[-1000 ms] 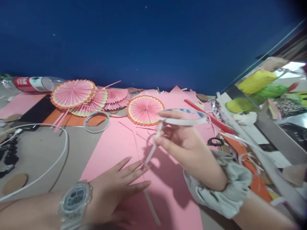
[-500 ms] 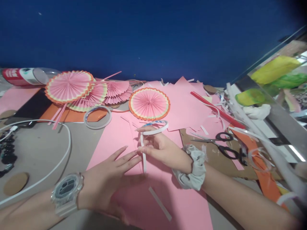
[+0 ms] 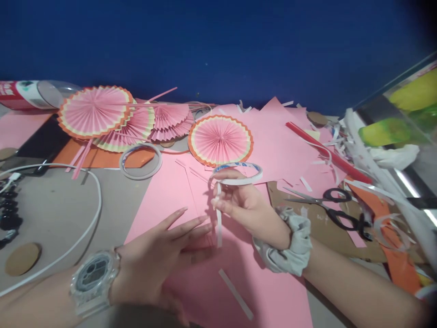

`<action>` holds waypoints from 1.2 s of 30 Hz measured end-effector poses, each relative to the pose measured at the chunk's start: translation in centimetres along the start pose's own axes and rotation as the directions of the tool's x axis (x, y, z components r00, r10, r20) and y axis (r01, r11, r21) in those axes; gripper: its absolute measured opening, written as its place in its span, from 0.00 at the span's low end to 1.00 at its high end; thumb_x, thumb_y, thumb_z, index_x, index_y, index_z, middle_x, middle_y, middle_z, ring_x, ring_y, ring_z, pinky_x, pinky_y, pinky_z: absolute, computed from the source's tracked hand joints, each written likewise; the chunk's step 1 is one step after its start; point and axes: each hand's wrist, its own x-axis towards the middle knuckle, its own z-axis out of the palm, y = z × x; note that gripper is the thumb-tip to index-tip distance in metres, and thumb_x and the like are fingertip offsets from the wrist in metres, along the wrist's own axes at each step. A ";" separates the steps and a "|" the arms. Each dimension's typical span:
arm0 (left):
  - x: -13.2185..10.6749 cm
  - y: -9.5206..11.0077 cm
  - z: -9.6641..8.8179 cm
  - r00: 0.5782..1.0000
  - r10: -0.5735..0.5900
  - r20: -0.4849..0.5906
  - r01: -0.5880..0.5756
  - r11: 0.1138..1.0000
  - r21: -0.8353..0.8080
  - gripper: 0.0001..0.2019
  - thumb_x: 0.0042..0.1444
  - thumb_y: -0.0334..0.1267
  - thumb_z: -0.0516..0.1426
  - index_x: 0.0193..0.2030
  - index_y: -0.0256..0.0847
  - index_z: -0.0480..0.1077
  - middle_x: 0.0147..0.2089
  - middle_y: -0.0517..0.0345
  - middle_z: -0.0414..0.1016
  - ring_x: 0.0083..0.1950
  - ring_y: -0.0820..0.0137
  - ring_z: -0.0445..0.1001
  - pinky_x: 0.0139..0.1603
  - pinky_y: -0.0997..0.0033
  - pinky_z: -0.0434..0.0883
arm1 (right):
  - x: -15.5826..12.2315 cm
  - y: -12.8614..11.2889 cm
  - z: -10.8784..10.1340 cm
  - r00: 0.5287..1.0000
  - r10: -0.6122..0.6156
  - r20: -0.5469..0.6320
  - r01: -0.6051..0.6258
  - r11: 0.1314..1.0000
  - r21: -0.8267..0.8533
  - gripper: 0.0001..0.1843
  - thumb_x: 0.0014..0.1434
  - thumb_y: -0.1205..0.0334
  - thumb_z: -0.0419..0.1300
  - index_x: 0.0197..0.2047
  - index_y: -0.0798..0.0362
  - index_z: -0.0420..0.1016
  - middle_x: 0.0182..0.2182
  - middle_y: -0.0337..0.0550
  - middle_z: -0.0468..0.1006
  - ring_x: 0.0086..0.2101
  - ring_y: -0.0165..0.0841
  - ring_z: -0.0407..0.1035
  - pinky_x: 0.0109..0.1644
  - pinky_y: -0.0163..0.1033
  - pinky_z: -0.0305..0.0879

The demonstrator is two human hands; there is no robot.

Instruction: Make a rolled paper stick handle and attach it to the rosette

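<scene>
My right hand (image 3: 244,207) grips a thin roll of white double-sided tape (image 3: 239,174), with a strip of tape (image 3: 218,225) hanging from it down to the pink paper sheet (image 3: 191,255). My left hand (image 3: 164,255), a clear watch on its wrist, lies flat on the pink sheet with fingers stretched toward the strip's lower end. A loose white backing strip (image 3: 235,294) lies on the sheet nearer me.
Pink pleated paper rosettes (image 3: 220,139) lie at the back, with a second tape ring (image 3: 140,160), a white cable (image 3: 85,228) at left, black scissors (image 3: 337,209) and paper scraps at right, and a bottle (image 3: 30,93) by the blue wall.
My right hand came down and toward the left hand with the tape roll, then lifted slightly. The tape strip now hangs straighter onto the pink sheet. My left hand stayed flat.
</scene>
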 end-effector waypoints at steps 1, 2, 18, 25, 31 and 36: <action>-0.1 0.0 0.1 1.000 -0.005 0.008 0.005 1.000 0.008 0.41 0.52 0.62 0.49 0.68 0.47 0.42 0.70 0.49 0.46 0.70 0.59 0.42 0.65 0.49 0.23 | -0.1 0.0 0.1 1.000 0.013 0.007 -0.013 1.000 -0.011 0.18 0.57 0.67 0.59 0.51 0.48 0.64 0.37 0.39 0.63 0.35 0.27 0.63 0.40 0.35 0.69; -0.1 0.0 0.2 1.000 -0.010 0.011 0.010 1.000 0.018 0.42 0.51 0.63 0.48 0.68 0.47 0.41 0.70 0.50 0.46 0.70 0.59 0.42 0.65 0.49 0.22 | -0.2 0.1 0.2 0.999 0.033 0.018 -0.033 0.999 -0.018 0.18 0.57 0.67 0.58 0.51 0.48 0.64 0.36 0.39 0.63 0.35 0.27 0.63 0.39 0.36 0.70; 0.1 0.3 -0.4 1.000 -0.010 -0.006 0.010 0.998 0.062 0.49 0.42 0.71 0.48 0.68 0.53 0.41 0.69 0.48 0.46 0.69 0.53 0.41 0.65 0.50 0.30 | -0.4 0.9 1.0 0.993 0.102 0.062 -0.090 0.981 -0.171 0.20 0.59 0.67 0.56 0.54 0.44 0.63 0.35 0.38 0.67 0.38 0.29 0.65 0.41 0.35 0.69; 0.3 0.0 -0.9 1.000 0.012 0.021 -0.012 1.000 -0.018 0.45 0.42 0.70 0.50 0.66 0.56 0.48 0.69 0.52 0.47 0.69 0.51 0.42 0.65 0.49 0.32 | -0.2 1.1 1.0 0.995 0.071 0.076 -0.055 0.979 -0.198 0.18 0.60 0.66 0.56 0.52 0.45 0.63 0.35 0.39 0.68 0.46 0.34 0.65 0.44 0.39 0.69; 0.3 0.0 -1.2 1.000 0.008 0.017 -0.007 1.000 -0.024 0.47 0.43 0.69 0.51 0.67 0.50 0.48 0.68 0.47 0.48 0.68 0.50 0.43 0.66 0.49 0.31 | -0.1 1.1 1.3 0.997 0.041 0.060 -0.023 0.961 -0.276 0.19 0.59 0.67 0.57 0.53 0.47 0.63 0.43 0.43 0.67 0.47 0.35 0.64 0.45 0.40 0.68; 0.0 0.2 -1.3 1.000 0.012 0.012 -0.012 1.000 -0.018 0.50 0.47 0.69 0.47 0.68 0.35 0.42 0.67 0.42 0.51 0.68 0.53 0.45 0.67 0.54 0.29 | 0.0 1.0 1.3 0.996 0.047 0.078 -0.023 0.961 -0.277 0.17 0.60 0.67 0.55 0.53 0.47 0.63 0.41 0.42 0.67 0.38 0.31 0.67 0.41 0.39 0.69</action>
